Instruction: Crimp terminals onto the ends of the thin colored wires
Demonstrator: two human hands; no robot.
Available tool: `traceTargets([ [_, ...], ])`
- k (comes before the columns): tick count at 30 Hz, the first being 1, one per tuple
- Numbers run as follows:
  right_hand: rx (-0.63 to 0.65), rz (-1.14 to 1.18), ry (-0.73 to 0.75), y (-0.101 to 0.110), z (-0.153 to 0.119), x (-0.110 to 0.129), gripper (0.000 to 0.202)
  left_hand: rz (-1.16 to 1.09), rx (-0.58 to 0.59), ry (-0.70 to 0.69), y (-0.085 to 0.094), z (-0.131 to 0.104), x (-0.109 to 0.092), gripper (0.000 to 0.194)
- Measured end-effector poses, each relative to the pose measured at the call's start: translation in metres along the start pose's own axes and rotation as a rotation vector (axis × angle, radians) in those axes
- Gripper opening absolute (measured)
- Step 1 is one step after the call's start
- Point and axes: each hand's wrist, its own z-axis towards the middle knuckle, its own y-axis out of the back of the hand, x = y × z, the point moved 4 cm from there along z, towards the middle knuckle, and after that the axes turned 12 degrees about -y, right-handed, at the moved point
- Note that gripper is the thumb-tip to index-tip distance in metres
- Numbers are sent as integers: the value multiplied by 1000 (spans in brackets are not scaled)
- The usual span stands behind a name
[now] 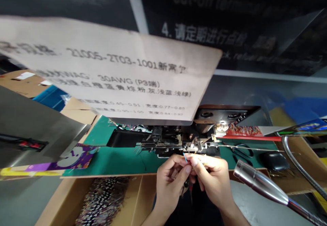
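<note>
My left hand [172,176] has its thumb and forefinger pinched on a thin blue wire [185,156], whose end points up toward the machine. Touching it on the right, my right hand [213,175] is closed on thin wires, with an orange wire end [195,152] standing up near its fingertips. Both hands are just in front of the crimping head of a dark machine [196,144]. Part of a wire bundle hangs below, between the palms, mostly hidden by the fingers.
A green mat [114,168] lies under the machine. Below left, a cardboard box [138,198] holds many wire bundles. A metal gooseneck lamp [260,181] is close to my right arm. Scissors [244,150] and a black object [274,160] lie at right. A paper label [127,69] hangs above.
</note>
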Motion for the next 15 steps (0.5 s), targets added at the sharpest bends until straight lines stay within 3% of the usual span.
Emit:
traceTargets([
  [6,-34,145,-164,-2,3,-6,53,88,-8,-9,0,1,1,26],
  [15,27,284,-192,-9,11,-13,52,144,-65,6,6,0,4,31],
])
